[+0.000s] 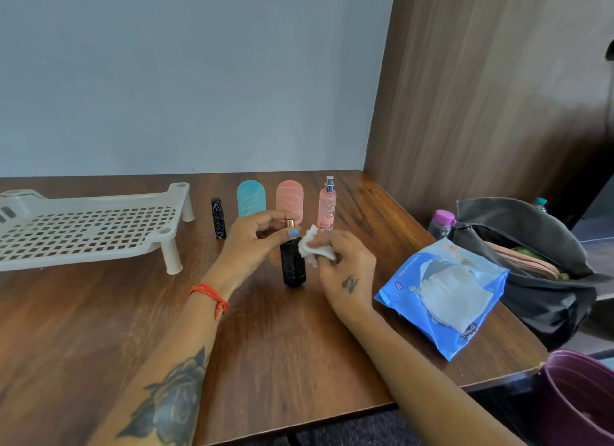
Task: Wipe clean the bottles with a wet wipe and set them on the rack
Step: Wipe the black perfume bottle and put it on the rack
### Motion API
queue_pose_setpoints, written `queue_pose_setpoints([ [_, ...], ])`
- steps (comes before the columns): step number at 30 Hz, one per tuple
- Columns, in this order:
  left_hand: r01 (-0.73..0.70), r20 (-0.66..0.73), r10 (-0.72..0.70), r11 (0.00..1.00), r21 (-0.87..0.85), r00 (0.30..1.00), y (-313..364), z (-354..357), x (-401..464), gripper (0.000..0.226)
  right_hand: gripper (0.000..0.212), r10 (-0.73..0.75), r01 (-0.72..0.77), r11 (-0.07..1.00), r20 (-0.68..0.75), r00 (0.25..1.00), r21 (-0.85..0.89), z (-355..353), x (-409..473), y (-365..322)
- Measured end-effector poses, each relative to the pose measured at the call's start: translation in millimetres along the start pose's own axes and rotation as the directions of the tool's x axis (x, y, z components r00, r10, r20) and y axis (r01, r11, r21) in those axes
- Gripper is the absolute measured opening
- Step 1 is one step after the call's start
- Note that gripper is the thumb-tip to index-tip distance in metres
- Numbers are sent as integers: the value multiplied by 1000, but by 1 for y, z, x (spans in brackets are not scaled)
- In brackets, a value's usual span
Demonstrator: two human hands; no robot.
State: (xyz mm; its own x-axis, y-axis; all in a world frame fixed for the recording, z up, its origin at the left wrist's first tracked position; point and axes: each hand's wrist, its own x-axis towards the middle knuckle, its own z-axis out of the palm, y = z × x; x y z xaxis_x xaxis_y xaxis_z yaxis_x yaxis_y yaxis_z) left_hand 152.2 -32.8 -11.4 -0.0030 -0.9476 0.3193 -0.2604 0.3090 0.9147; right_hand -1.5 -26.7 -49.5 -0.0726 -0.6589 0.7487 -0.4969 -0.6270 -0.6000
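A black bottle (293, 263) with a gold nozzle stands upright on the wooden table (99, 312). My left hand (255, 243) pinches its gold top. My right hand (345, 266) presses a crumpled white wet wipe (314, 249) against the bottle's upper right side. Behind stand a small black bottle (218, 218), a teal bottle (251, 198), a peach bottle (290, 198) and a tall pink spray bottle (327, 204). The white perforated rack (86, 229) sits at the left, with nothing on it.
A blue pack of wet wipes (442, 299) lies open at the right. A dark bag (531, 263) sits at the table's right edge beside a purple-capped bottle (443, 223). A maroon bin (578, 399) stands below the corner. Walls close the back and right.
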Motion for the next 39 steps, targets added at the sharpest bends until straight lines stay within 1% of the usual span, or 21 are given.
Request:
queue_pose_setpoints([
  [2,-14,1,14,1000,-2,1000,0,-1,0,20,26,-50,50,998,8,999,34,0,-3,-3],
  [5,-25,4,25,1000,-12,1000,-1,-2,-1,21,25,-141,142,990,153,978,1,1,-8,-5],
  [7,-25,11,26,999,-23,1000,-1,-2,-2,20,24,-110,118,993,209,972,-27,-1,-9,-2],
  [9,-23,13,24,999,-32,1000,0,-1,-2,20,24,-56,68,996,207,977,-53,-2,-7,-1],
  [11,-26,8,27,999,-27,1000,-1,-2,-1,21,24,-54,60,997,131,990,-46,-1,-4,-1],
  [13,-35,6,36,999,-27,999,-2,-3,-1,21,22,-99,100,995,69,993,-22,1,-4,-2],
  [14,-42,7,42,999,-31,999,-3,-3,0,20,22,-124,125,992,86,989,-13,1,-5,-3],
  [16,-48,9,48,998,-35,999,-4,-3,1,20,20,-154,161,987,187,970,-21,-1,-8,-3],
  [18,-49,4,49,998,-46,999,-6,-2,2,21,20,-148,165,985,265,953,-45,-2,-8,-1],
  [21,-48,6,48,996,-78,999,-7,0,5,20,23,-124,144,988,296,947,-47,-3,-6,2],
  [23,-51,12,53,995,-89,999,-7,2,5,21,23,-58,91,991,316,947,-93,-4,-4,4],
  [25,-49,4,49,995,-92,999,-8,1,5,21,20,4,29,993,272,962,-116,-4,-4,3],
  [27,-49,1,49,993,-103,999,-8,0,6,21,20,-41,49,997,135,990,-61,-3,-4,1],
  [28,-52,6,52,993,-104,999,-8,-1,5,21,21,-73,77,996,104,992,-34,-3,-5,0],
  [29,-57,8,58,993,-102,998,-8,-1,5,21,22,-112,116,993,125,986,-23,-3,-5,0],
  [31,-61,7,62,993,-98,998,-8,-2,5,21,22,-159,174,984,260,952,-34,-4,-8,-2],
  [33,-53,3,53,995,-87,999,-7,-3,5,22,21,-102,141,986,365,925,-83,-7,-8,-2],
  [34,-50,3,51,995,-83,999,-7,-3,4,22,20,-58,112,987,388,920,-118,-7,-7,-2],
  [35,-50,6,51,995,-83,999,-7,-3,4,22,20,-31,91,986,379,925,-141,-7,-6,-2],
  [36,-50,13,52,995,-87,999,-7,-3,4,22,19,-29,80,986,326,945,-144,-7,-5,-2],
  [39,-44,30,47,994,-97,998,-6,-4,3,23,19,-104,112,989,86,991,-94,-6,-4,-4],
])
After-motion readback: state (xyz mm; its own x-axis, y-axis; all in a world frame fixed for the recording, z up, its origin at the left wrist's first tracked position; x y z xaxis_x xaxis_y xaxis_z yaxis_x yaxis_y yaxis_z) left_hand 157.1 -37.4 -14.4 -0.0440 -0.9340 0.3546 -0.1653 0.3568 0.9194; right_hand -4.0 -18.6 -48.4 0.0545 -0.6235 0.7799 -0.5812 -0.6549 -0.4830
